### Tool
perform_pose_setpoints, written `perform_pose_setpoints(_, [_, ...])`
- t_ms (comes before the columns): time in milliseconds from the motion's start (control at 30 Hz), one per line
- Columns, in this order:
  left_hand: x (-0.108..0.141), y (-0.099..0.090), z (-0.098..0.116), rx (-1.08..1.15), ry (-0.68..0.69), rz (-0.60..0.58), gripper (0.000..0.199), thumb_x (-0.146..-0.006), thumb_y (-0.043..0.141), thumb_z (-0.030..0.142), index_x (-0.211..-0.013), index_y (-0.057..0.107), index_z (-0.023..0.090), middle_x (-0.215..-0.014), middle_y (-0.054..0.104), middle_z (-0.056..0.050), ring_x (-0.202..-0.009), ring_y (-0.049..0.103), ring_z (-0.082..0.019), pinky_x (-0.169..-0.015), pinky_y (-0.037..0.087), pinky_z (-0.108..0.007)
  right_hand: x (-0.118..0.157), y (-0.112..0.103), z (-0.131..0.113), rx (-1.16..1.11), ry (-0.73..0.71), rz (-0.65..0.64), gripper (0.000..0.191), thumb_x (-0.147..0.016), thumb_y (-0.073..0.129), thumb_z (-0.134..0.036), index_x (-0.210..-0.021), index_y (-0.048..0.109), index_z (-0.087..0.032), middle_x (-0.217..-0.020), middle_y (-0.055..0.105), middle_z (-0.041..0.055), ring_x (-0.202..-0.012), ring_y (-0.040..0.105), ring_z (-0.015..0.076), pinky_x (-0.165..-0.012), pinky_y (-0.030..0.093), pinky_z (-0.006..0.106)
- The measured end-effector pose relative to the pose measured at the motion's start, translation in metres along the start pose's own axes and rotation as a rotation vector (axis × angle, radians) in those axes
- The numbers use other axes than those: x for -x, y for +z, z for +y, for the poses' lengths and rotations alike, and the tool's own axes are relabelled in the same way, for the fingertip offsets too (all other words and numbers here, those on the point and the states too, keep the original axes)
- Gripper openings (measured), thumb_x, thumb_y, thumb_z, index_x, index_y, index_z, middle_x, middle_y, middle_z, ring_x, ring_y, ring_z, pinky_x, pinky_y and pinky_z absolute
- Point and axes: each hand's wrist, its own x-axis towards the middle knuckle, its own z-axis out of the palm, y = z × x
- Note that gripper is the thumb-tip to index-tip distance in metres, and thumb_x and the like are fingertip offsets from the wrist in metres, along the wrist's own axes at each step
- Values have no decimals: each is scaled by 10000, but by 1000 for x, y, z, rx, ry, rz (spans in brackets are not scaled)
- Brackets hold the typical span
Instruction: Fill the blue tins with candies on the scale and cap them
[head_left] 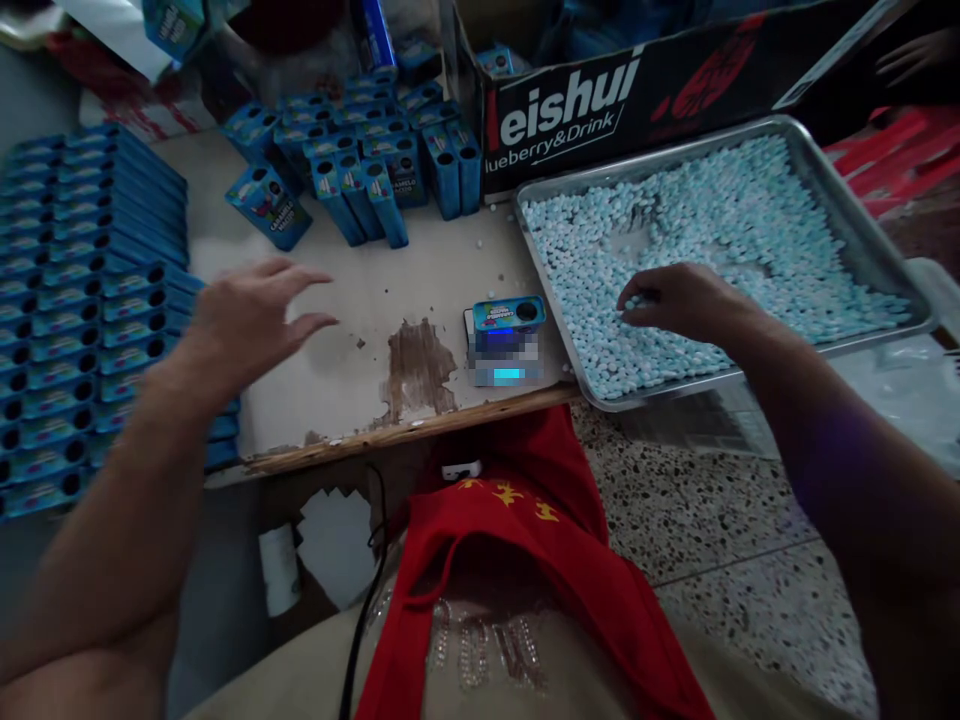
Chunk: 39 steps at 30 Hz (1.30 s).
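Candies [757, 225], small pale blue and white pellets, show at the fingertips of the right hand [675, 300], whose fingers curl in against the thumb; how many it holds cannot be told. Each pellet should prove light, hard and smooth, apt to slip from a loose pinch, so the surest hold would be cupped fingers under a small cluster, closed from above by the thumb. The rest lie loose in a metal tray [667, 390] around and beneath this hand. Just left of the tray, a blue box [508, 314] stands on a lit scale [507, 374]. Farther left, the left hand [247, 315] hovers over the worktable [315, 390], thumb and fingers parted, holding nothing, near stacked boxes [82, 290].
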Motion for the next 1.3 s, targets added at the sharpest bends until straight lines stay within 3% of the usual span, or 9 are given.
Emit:
perform_pose_setpoints(100, [-5,43,45,206,47,13,560,-871,997,245,-1397,810,293,-1363,834,-62,-1213,789,-299,-1187,639,-481,-5,2,-22,-95,-65,-35,79,-796,831,-288,-853,787,-256,-630,598,-37,-589,509,162,-643,409,336])
perform_pose_setpoints(267, [-9,103,94,491,111,-9,625,-873,972,221,-1464,767,223,-1404,825,-110,-1240,815,-289,-1154,673,-461,-3,-9,-90,-45,-326,-68,100,-848,806,-292,-939,840,-266,-685,655,-38,-651,608,169,-674,459,304])
perform_pose_setpoints(400, [-8,108,95,530,128,12,615,-875,970,204,-1456,769,220,-1389,812,-116,-1181,823,-272,-1105,693,-448,-3,-14,-136,159,-488,-82,176,-863,782,-175,-978,870,-275,-843,775,-9,-833,727,207,-812,500,323])
perform_pose_setpoints(533, [-2,93,76,504,63,17,602,-896,947,230,-1470,769,252,-1435,776,-115,-1134,829,-261,-1020,717,-423,-9,-8,-153,336,-542,-129,276,-849,774,-76,-987,887,-287,-981,825,31,-956,755,254,-886,505,359])
perform_pose_setpoints(867, [9,99,51,570,4,3,729,-804,1008,240,-1490,763,290,-1561,691,-136,-1092,832,-254,-959,748,-409,-4,-6,-162,439,-560,-169,393,-856,746,-18,-1103,907,-277,-1118,809,60,-1014,743,251,-899,525,346])
perform_pose_setpoints(1067, [6,94,50,604,27,5,679,-803,1024,289,-1444,803,265,-1555,691,-138,-1094,828,-254,-991,749,-438,5,-6,-161,219,-520,-56,181,-943,786,-199,-1064,898,-273,-1086,815,50,-1004,756,237,-882,552,335])
perform_pose_setpoints(1167, [5,91,50,598,24,4,603,-841,984,270,-1420,817,263,-1523,722,-119,-1085,828,-240,-1003,746,-420,2,-10,-141,-76,-438,36,96,-910,836,-248,-999,871,-258,-1026,829,42,-942,766,235,-874,599,363])
perform_pose_setpoints(1233, [6,92,46,564,-4,18,539,-859,957,242,-1382,830,270,-1411,779,-94,-1066,828,-241,-985,743,-407,-3,-13,-112,-244,-340,126,117,-893,876,-287,-1001,857,-247,-1002,835,60,-909,776,249,-863,628,391])
perform_pose_setpoints(1300, [8,93,38,500,-76,65,472,-858,947,218,-1317,846,269,-1282,825,-77,-1046,826,-253,-959,737,-406,-5,-13,-71,-256,-227,198,182,-929,873,-338,-1076,857,-232,-1036,843,105,-913,789,269,-876,645,422])
